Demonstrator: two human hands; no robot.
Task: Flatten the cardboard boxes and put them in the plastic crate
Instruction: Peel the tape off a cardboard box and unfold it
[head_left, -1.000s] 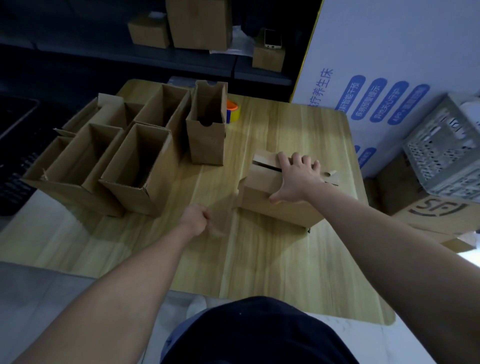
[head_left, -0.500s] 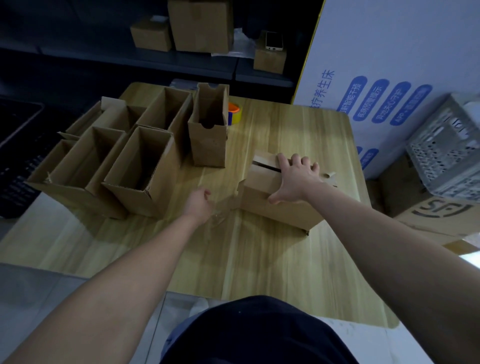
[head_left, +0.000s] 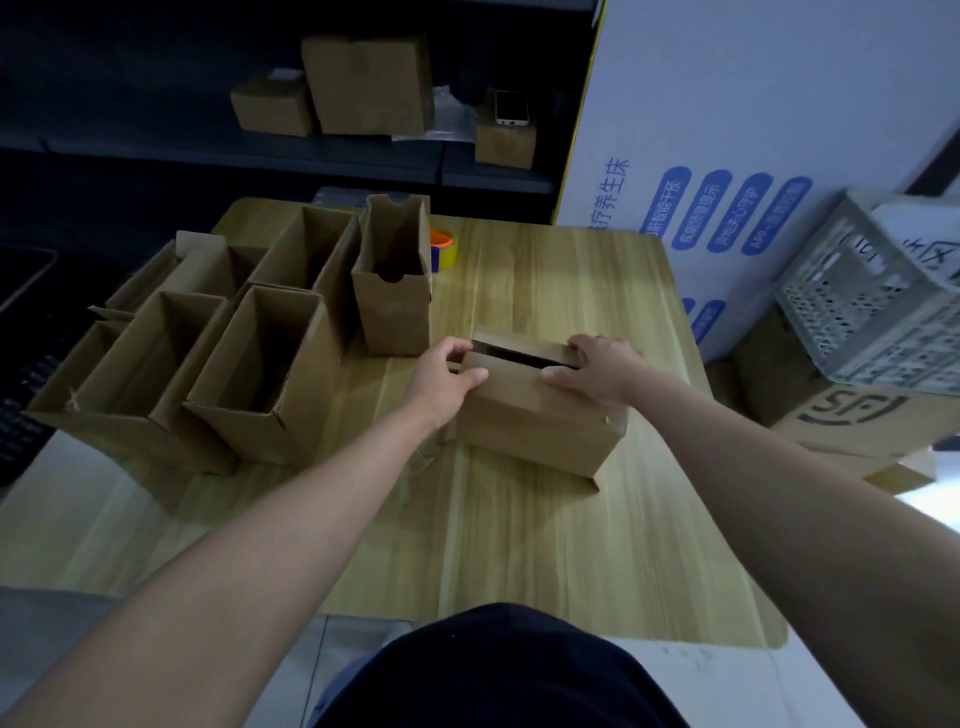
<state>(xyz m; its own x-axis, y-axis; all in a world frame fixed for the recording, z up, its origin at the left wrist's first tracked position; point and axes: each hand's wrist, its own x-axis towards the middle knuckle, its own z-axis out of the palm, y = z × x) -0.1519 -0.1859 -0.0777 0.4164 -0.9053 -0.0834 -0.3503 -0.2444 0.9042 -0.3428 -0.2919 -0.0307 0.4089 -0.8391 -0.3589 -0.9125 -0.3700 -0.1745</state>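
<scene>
- Large white carton (head_left: 769, 104) at the right rear of the table: blue Chinese characters running up its side, readable as "疗养生床".
- Same carton: four blue rounded labels (head_left: 727, 213) with white Chinese characters, too small to read for certain; the fourth seems to begin "APP".
- Same carton, lower down: parts of two more blue labels (head_left: 701, 317), characters illegible.
- Brown box (head_left: 852, 415) under the grey plastic crate (head_left: 862, 312): dark "SF" logo inside a broken oval.
- White sheet (head_left: 930, 249) inside the crate: large dark strokes, cut off, not readable.
</scene>
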